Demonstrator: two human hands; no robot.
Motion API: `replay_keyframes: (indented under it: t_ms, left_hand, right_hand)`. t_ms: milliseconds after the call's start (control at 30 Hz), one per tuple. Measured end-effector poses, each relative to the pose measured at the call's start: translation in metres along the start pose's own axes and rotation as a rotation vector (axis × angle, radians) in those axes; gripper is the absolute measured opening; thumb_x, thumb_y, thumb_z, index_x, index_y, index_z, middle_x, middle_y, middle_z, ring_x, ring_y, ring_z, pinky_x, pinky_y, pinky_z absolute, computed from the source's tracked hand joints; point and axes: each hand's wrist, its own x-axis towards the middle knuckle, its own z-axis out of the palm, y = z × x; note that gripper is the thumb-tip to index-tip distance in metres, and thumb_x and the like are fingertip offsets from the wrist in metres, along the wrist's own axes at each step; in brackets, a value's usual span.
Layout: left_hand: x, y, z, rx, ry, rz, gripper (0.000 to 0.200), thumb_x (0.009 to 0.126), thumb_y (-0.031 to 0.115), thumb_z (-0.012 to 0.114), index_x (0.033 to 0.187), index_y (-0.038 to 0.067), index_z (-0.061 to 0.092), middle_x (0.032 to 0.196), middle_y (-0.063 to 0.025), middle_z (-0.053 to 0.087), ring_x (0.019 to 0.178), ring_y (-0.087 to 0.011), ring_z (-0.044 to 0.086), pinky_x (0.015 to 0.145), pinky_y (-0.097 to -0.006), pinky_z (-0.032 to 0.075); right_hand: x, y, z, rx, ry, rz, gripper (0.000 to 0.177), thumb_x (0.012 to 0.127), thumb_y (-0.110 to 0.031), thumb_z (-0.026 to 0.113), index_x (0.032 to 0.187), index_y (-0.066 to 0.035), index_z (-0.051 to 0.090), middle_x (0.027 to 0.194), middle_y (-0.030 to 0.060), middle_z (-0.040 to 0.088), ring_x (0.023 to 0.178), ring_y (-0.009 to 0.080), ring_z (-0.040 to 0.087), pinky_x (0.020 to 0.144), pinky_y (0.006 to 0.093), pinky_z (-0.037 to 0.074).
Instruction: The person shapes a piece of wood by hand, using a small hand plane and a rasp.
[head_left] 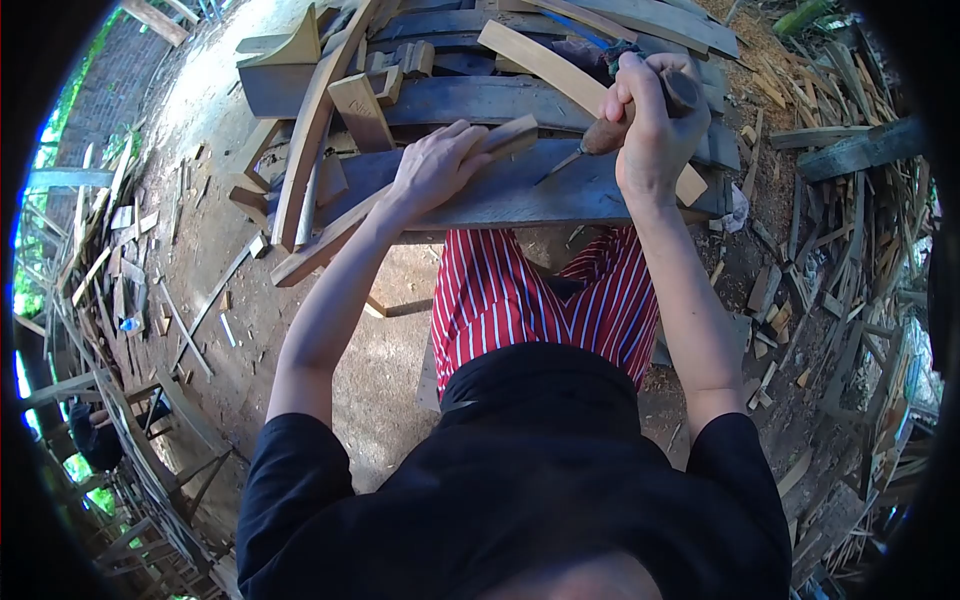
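My left hand (440, 165) is closed over a long wooden strip (345, 222), fingers across its top and thumb along its side. The strip slants over the bench (480, 198), its lower left end sticking out past the front edge. In my right hand (650, 130) is a narrow chisel (605, 136) with a thick brown wooden handle and a thin metal shaft. It tilts down to the left, tip close over the bench plank, to the right of the strip. A dark rounded wooden end (682, 92) shows beside my right fingers.
Behind my left hand are a marked wood block (360, 112), a long upright-leaning beam (315, 130) and a large angular wooden piece (280, 85). A pale board (550, 68) crosses the planks. Offcuts (775, 310) pile up at right, and scrap wood (115, 270) litters the left ground.
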Motion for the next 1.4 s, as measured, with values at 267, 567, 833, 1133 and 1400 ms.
replay_keyframes:
  t_ms: [267, 567, 833, 1133, 1400]
  left_hand:
    - [-0.006, 0.009, 0.000, -0.020, 0.030, -0.045, 0.037, 0.089, 0.030, 0.065, 0.120, 0.011, 0.062, 0.095, -0.0094, 0.060, 0.085, -0.0298, 0.065, 0.071, -0.0413, 0.052]
    - [-0.001, 0.003, -0.001, -0.101, -0.011, -0.077, 0.040, 0.089, 0.033, 0.066, 0.121, 0.009, 0.063, 0.091, -0.0093, 0.059, 0.082, -0.0291, 0.064, 0.070, -0.0384, 0.049]
    - [0.001, -0.002, 0.001, -0.132, -0.026, -0.070, 0.042, 0.089, 0.034, 0.066, 0.121, 0.008, 0.063, 0.090, -0.0091, 0.059, 0.080, -0.0287, 0.064, 0.069, -0.0379, 0.049]
    - [0.003, 0.000, -0.003, -0.138, -0.032, -0.090, 0.039, 0.087, 0.031, 0.067, 0.118, 0.006, 0.064, 0.088, -0.0124, 0.060, 0.081, -0.0309, 0.064, 0.071, -0.0399, 0.050]
    - [0.022, -0.049, -0.014, -0.770, -0.058, -0.331, 0.040, 0.096, 0.029, 0.061, 0.124, 0.001, 0.063, 0.101, -0.0032, 0.066, 0.087, -0.0111, 0.059, 0.079, -0.0259, 0.048]
  right_hand:
    - [0.003, 0.000, 0.013, -0.080, -0.126, -0.102, 0.016, 0.090, -0.004, 0.061, 0.078, -0.004, 0.051, 0.061, 0.0043, 0.056, 0.052, 0.0121, 0.058, 0.053, 0.0283, 0.051]
    - [0.011, 0.023, 0.024, -0.025, -0.069, -0.233, 0.020, 0.090, 0.003, 0.058, 0.079, -0.007, 0.044, 0.060, -0.0018, 0.046, 0.045, 0.0052, 0.050, 0.040, 0.0216, 0.038]
    - [0.011, 0.013, 0.029, -0.028, -0.030, -0.163, 0.021, 0.089, 0.000, 0.061, 0.079, -0.007, 0.045, 0.066, -0.0010, 0.048, 0.049, 0.0057, 0.051, 0.043, 0.0222, 0.040]
    - [0.017, 0.025, 0.036, -0.205, -0.144, -0.232, 0.020, 0.081, -0.008, 0.068, 0.076, -0.008, 0.049, 0.068, -0.0003, 0.047, 0.065, 0.0091, 0.045, 0.060, 0.0271, 0.039]
    - [-0.030, -0.035, -0.062, -0.506, -0.426, -0.019, 0.014, 0.084, -0.018, 0.069, 0.086, -0.005, 0.063, 0.084, 0.0023, 0.062, 0.087, 0.0158, 0.056, 0.090, 0.0296, 0.040]
